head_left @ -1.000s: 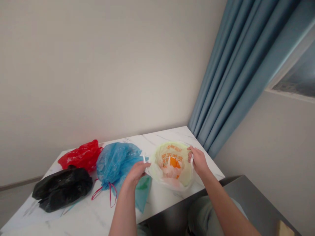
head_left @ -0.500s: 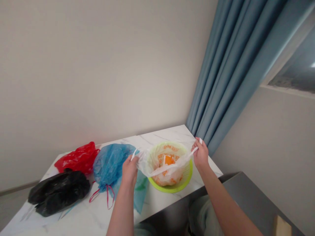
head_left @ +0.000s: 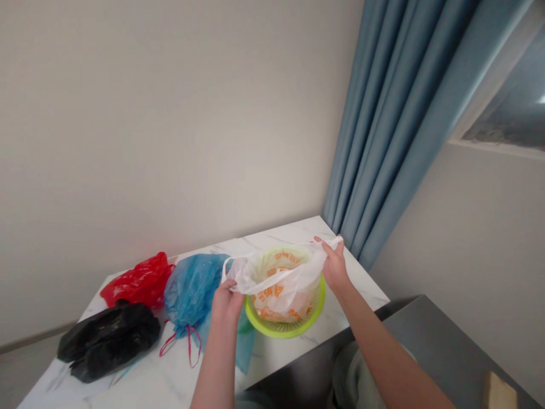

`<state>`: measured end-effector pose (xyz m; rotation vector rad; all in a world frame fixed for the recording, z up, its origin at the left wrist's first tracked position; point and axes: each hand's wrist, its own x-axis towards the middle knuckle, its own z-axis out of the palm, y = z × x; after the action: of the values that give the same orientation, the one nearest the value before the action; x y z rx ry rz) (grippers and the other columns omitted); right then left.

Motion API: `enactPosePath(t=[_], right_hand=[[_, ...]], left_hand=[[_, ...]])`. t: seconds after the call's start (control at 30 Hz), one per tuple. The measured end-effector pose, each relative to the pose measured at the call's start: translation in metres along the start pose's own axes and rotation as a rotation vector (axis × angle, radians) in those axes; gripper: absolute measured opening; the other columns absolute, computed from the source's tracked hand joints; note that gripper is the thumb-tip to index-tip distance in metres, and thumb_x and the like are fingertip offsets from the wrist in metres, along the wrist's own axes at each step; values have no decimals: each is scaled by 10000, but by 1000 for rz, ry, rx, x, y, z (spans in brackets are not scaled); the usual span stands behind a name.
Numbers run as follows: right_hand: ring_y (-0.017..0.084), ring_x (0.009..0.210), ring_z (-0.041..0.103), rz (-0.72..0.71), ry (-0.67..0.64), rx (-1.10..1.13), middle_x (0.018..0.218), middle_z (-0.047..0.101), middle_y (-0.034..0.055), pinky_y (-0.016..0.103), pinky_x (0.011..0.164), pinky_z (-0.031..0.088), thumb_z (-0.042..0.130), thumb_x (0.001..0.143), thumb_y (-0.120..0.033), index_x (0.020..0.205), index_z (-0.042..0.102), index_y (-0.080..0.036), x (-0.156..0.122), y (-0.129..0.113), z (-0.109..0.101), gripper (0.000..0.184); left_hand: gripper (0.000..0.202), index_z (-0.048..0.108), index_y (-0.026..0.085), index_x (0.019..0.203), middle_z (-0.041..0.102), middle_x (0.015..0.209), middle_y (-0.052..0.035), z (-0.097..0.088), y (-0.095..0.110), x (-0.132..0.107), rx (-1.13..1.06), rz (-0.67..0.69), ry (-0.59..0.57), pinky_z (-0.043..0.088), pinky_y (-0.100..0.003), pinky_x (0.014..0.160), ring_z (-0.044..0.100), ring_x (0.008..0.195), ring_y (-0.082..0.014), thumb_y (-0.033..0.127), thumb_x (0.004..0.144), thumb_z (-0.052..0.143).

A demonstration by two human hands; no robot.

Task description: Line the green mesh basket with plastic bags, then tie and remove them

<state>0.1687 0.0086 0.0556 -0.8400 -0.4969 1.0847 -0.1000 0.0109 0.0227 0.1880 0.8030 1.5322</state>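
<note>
A white plastic bag [head_left: 289, 292] with orange print sits inside a lime-green basket [head_left: 284, 330], its mouth stretched between my two hands. My left hand [head_left: 226, 298] is closed on the bag's left edge, where a handle loop stands up above the fingers. On the other side, my right hand [head_left: 334, 262] grips the right handle, thumb and a finger showing around the plastic. The front of the bag hides what lies inside. Close to my left forearm lies a blue plastic bag [head_left: 193, 289] with pink drawstrings.
A red plastic bag [head_left: 138, 281] and a black plastic bag [head_left: 108, 341] lie on the left of the white marbled table [head_left: 145, 380]. A blue curtain [head_left: 383, 142] hangs at the back right corner. A dark grey surface [head_left: 430, 346] stands at the right.
My hands have drawn slightly closer together and the bag's front has risen, covering the orange item seen inside before. The view has shifted slightly.
</note>
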Motion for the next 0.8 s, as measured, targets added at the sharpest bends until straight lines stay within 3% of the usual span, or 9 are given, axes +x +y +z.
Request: enactPosePath(t=[0.1,0.2,0.33,0.47,0.57,0.67,0.8], right_hand=[[192,954,705,43,-47,80,1149,703,2,406,806,578,696,698,-177,1375,203,-396,-3,2,5,866],[204,1029,695,137,-97,164,1222,681,17,432,831,583,663,712,-146,1348,228,-399,-6,0,9,812],[196,1133,655,262,-138,228,1272,661,35,415,920,564,634,742,-162,1281,343,-327,-9,0,12,634],[188,1154,643,275,-126,205,1256,669,16,392,943,563,628,727,-159,1185,457,-296,-7,5,11,507],[195,1144,646,246,-84,166,1162,706,11,362,913,579,646,699,-192,1109,539,-270,1,7,6,431],[252,1127,646,218,-54,33,1004,738,59,362,828,605,636,695,-287,952,621,-211,11,7,-1,269],[279,1094,649,213,20,-20,865,732,77,387,789,602,630,698,-307,801,611,-205,19,6,-11,145]], left_hand=[[760,570,239,1179,722,1040,-20,3,-8,-4,79,54,60,566,-244,789,705,939,-192,-64,490,462],[716,574,253,1151,712,1035,-8,6,-14,-8,136,92,18,554,-200,703,701,917,-182,-43,503,494],[644,557,253,1093,703,966,16,7,-16,-11,163,97,52,535,-198,616,689,771,-151,-28,515,514],[617,547,256,1066,699,937,20,8,-16,-11,187,111,91,526,-200,617,684,790,-156,-18,514,511],[571,548,261,1059,704,974,9,12,-16,-11,328,142,67,541,-227,659,684,924,-200,34,536,514],[514,557,256,1017,708,1041,-5,16,-19,-11,434,214,61,561,-293,788,630,1124,-256,71,542,491],[469,548,261,901,715,994,17,14,-20,-7,266,214,-4,529,-327,913,606,1169,-250,56,486,469]])
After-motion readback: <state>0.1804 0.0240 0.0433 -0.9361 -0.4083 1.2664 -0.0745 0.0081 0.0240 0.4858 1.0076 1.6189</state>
